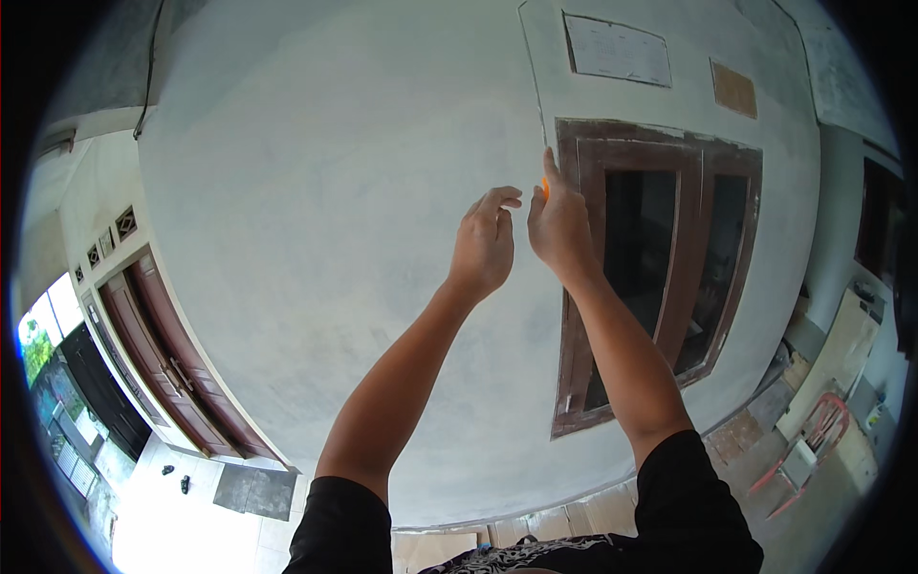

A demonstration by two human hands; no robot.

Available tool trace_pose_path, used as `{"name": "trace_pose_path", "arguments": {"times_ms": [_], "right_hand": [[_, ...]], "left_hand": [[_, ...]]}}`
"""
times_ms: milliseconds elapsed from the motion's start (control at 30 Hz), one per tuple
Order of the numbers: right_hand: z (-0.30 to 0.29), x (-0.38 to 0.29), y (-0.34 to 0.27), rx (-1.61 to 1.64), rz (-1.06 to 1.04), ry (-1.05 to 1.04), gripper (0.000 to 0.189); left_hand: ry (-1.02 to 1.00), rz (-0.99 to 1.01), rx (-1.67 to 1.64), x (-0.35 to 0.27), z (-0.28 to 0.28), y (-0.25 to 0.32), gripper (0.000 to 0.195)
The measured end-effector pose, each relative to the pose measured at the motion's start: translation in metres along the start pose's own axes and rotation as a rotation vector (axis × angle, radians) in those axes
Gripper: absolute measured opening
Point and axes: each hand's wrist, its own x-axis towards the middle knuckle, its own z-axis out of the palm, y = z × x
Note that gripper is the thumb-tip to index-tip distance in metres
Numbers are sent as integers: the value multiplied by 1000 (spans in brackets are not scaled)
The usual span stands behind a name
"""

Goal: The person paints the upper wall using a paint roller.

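Both arms are raised towards a pale plastered wall (323, 179). My right hand (561, 222) holds a small orange object (546, 188), mostly hidden by the fingers, so its kind cannot be told. The index finger points up along a thin line or groove (533, 75) in the plaster, beside the upper left corner of a brown wooden window frame (589, 147). Just left of it is my left hand (485, 240), its fingers curled loosely near the wall and nothing visible in them.
Above the window are a white panel (618, 50) and a brown board (734, 89). A red plastic chair (825, 423) stands at lower right. Wooden double doors (172, 359) and a dark floor mat (253, 491) are at left. Cardboard (552, 522) lies along the wall's foot.
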Motion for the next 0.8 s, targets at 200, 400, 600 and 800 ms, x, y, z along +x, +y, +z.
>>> {"name": "trace_pose_path", "arguments": {"times_ms": [200,400,600,800], "right_hand": [[5,91,1,-142,-70,102,63],[-2,208,-31,-136,-24,73,70],[-18,246,-40,-226,21,-59,80],[-17,157,-68,-273,-8,-168,82]], "left_hand": [[12,106,109,-2,-13,2,36],[11,83,194,0,-42,-2,37],[12,62,240,10,-55,-8,36],[23,59,244,12,-60,-8,36]]}}
